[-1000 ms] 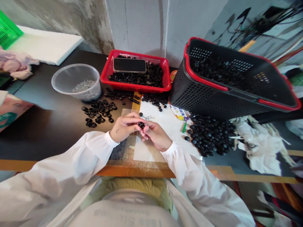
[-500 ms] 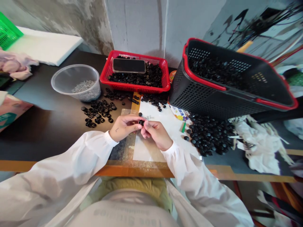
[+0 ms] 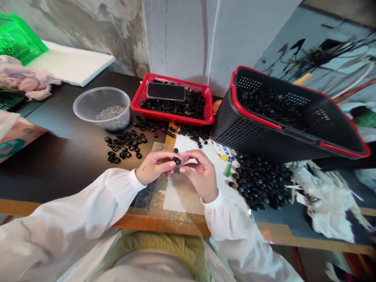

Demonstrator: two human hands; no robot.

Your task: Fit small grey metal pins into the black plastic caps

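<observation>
Near the middle of the bench, my left hand (image 3: 155, 166) pinches a small round black part (image 3: 176, 161) between thumb and fingertips. My right hand (image 3: 202, 174) is just to its right, thumb and fingers curled together by the part; what they hold, if anything, is too small to make out. Another small black cap (image 3: 176, 150) lies just beyond the fingertips. Under the hands is a white sheet (image 3: 179, 199) with clear film over its left part. Black rings (image 3: 125, 143) lie scattered to the left, and a large pile of black caps (image 3: 264, 182) is at the right.
A clear tub (image 3: 101, 92) of small metal pieces stands back left. A red basket (image 3: 173, 117) holds black parts and a phone (image 3: 166, 91). The tall black basket (image 3: 264, 137) stands back right, beyond a green-handled tool (image 3: 228, 169) and white cloth (image 3: 326, 207).
The camera view has shifted, so the bench things appear lower. My right hand's fingers have spread a little and moved off the black part, which stays in my left hand.
</observation>
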